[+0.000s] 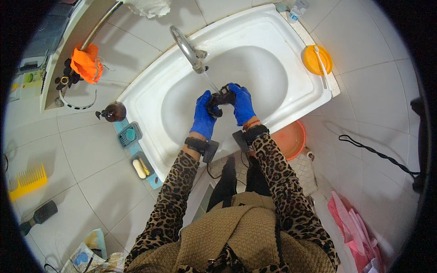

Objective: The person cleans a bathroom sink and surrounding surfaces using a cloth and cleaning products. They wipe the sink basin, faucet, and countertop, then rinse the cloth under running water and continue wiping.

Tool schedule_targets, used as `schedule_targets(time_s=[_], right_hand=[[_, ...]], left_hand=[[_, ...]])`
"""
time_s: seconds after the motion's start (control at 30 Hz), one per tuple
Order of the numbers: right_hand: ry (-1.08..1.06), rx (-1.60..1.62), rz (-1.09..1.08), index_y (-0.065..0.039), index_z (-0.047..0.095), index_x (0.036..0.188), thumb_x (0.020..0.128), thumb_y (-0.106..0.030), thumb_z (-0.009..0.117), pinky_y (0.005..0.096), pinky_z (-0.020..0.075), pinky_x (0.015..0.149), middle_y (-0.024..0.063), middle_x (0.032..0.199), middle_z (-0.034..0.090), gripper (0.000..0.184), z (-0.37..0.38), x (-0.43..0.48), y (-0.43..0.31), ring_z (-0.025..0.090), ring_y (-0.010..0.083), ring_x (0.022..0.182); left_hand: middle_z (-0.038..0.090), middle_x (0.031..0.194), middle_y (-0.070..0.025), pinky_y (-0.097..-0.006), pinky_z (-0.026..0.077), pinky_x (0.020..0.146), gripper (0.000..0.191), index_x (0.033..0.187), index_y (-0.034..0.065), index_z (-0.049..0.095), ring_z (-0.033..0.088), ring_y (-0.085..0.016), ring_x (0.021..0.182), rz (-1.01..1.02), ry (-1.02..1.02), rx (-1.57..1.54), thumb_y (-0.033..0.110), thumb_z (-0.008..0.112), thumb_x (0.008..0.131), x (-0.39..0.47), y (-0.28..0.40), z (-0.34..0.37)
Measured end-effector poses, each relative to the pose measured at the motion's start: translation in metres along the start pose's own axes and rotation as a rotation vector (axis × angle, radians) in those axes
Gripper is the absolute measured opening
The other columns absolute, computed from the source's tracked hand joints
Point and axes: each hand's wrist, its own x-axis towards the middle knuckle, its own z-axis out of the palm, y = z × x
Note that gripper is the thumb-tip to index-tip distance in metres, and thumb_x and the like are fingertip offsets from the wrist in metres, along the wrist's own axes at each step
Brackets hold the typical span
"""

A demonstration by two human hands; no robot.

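Both of my hands wear blue gloves and hold a dark wet item over the basin of a white ceramic sink. My left hand grips its left end, where a dark flap hangs by the fingers. On the other end, my right hand has its fingers curled over the top. Pale patches show on the item near the right fingertips; what exactly it is cannot be made out. A thin stream of water runs onto it from the chrome faucet.
Left of the sink stand a brown pump bottle, a soap dish with green soap and another with pale soap. A yellow lid with a white toothbrush rests on the right rim. Below is an orange basin.
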Motion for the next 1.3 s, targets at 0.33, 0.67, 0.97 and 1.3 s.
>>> schedule_targets(time_s=[0.33, 0.67, 0.97, 1.3], right_hand=[[-0.044, -0.767, -0.407, -0.004, 0.039, 0.144, 0.094, -0.022, 0.057, 0.0406, 0.0328, 0.110, 0.0212, 0.143, 0.044, 0.056, 0.043, -0.015, 0.019, 0.040, 0.0381, 0.133], [0.065, -0.801, -0.562, -0.003, 0.046, 0.139, 0.098, -0.022, 0.053, 0.0349, 0.0375, 0.105, 0.0153, 0.136, 0.051, 0.045, 0.037, -0.004, 0.042, 0.051, 0.0243, 0.121], [-0.158, -0.180, -0.208, -0.009, 0.047, 0.139, 0.101, -0.045, 0.044, 0.0332, 0.0389, 0.105, 0.0123, 0.136, 0.051, 0.052, 0.036, -0.026, 0.058, 0.050, 0.0204, 0.122], [-0.265, 0.422, 0.352, -0.005, 0.055, 0.125, 0.098, -0.058, 0.038, 0.0415, 0.0472, 0.099, 0.0146, 0.124, 0.060, 0.061, 0.021, 0.001, 0.038, 0.059, 0.0278, 0.110]], left_hand=[[0.054, 0.135, -0.0138, -0.0372, 0.042, 0.104, 0.042, 0.137, 0.0019, 0.047, 0.053, -0.026, 0.119, 0.065, 0.057, 0.004, 0.025, 0.046, 0.102, -0.018, -0.023, 0.030], [0.055, 0.133, -0.0102, -0.0351, 0.040, 0.104, 0.042, 0.135, 0.0078, 0.050, 0.052, -0.023, 0.118, 0.094, 0.079, 0.180, 0.033, 0.045, 0.102, -0.022, -0.012, 0.029], [0.054, 0.134, -0.0072, -0.0324, 0.044, 0.100, 0.052, 0.143, 0.0076, 0.042, 0.054, -0.019, 0.117, 0.178, 0.140, 0.274, 0.038, 0.048, 0.101, -0.009, -0.018, 0.035], [0.063, 0.103, -0.0135, -0.0432, 0.039, 0.100, 0.018, 0.101, 0.0068, 0.065, 0.055, -0.035, 0.106, 1.016, -0.099, 1.887, 0.018, 0.057, 0.090, 0.006, -0.004, 0.011]])
